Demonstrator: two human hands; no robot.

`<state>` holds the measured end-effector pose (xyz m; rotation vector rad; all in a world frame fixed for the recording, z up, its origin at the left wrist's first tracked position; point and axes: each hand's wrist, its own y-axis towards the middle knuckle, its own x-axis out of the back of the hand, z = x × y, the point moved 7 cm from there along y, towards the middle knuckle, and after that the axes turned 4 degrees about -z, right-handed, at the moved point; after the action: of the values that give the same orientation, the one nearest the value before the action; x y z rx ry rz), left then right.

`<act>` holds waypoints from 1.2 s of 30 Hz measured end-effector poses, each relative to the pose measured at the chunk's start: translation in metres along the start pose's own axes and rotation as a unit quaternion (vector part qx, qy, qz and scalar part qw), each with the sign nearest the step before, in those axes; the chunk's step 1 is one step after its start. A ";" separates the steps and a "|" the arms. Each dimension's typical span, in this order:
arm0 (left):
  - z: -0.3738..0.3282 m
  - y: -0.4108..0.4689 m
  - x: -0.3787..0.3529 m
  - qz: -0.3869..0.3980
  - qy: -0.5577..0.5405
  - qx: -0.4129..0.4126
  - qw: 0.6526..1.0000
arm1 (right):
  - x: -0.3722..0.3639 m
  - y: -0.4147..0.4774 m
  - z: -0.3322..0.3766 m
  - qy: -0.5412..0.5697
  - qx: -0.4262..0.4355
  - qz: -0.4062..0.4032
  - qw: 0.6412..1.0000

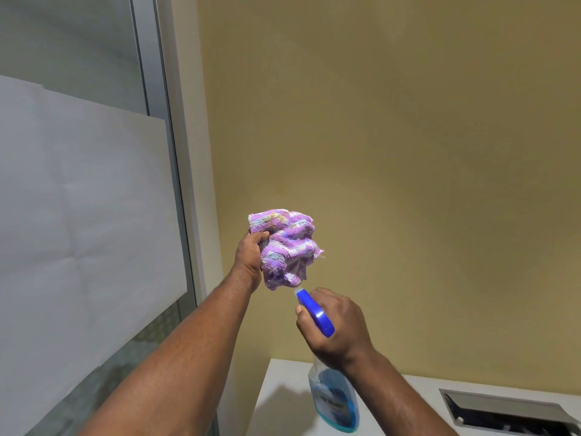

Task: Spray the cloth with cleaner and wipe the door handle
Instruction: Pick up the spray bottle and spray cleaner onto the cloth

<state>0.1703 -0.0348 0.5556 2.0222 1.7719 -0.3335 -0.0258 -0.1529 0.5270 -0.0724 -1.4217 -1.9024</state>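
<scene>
My left hand (250,258) grips a bunched purple and white terry cloth (287,247), holding it up in front of the yellow wall. Just below and to the right, my right hand (334,328) is wrapped around the neck of a spray bottle (333,401) with a blue trigger head (314,313). The white nozzle tip sits almost against the lower edge of the cloth and points up at it. The bottle holds blue liquid. No door handle is in view.
A glass door with a grey metal frame (166,127) runs down the left, with a large white sheet (81,215) stuck on the glass. A white cabinet top (283,394) with a metal-edged slot (503,410) lies at the bottom right.
</scene>
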 end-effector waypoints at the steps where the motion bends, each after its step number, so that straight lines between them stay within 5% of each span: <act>1: 0.001 0.001 0.000 -0.001 -0.001 0.001 1.000 | -0.003 -0.001 0.001 -0.002 0.003 0.007 1.000; 24: 0.162 -0.019 0.040 -0.027 0.042 0.125 0.991 | -0.057 -0.090 -0.139 -0.007 -0.207 0.031 0.978; 36: 0.269 -0.056 0.080 -0.058 0.063 0.223 0.971 | -0.097 -0.201 -0.232 0.017 -0.372 0.127 0.920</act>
<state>0.1543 -0.0845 0.2742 2.2833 2.0423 -0.7113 0.0124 -0.2772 0.2328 -0.5527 -0.5585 -2.0957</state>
